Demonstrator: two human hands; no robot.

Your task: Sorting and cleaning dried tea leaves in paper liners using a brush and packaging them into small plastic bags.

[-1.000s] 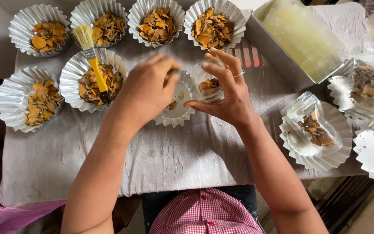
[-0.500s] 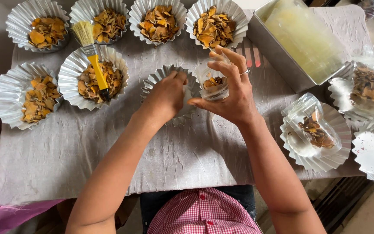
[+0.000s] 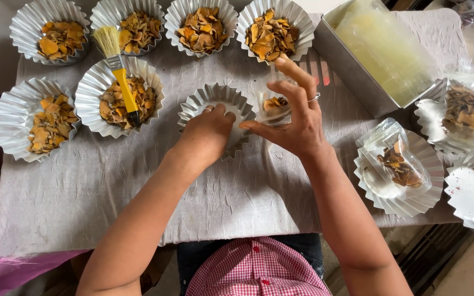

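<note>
- The fluted foil cup (image 3: 215, 98) at the middle of the cloth-covered table (image 3: 237, 203) is being reached into by the left hand (image 3: 209, 131), fingers curled down inside it (what they pinch cannot be told).
- A small clear bag (image 3: 274, 105) with a few orange-brown chips is being held open just right of the cup by the right hand (image 3: 297, 123), thumb and fingers spread wide.
- The bag's mouth is best being kept close over the cup's rim, so crumbs are being caught.

Clear plastic pouches of dried chips (image 3: 399, 161) lie on fluted trays (image 3: 412, 200) at right.
</note>
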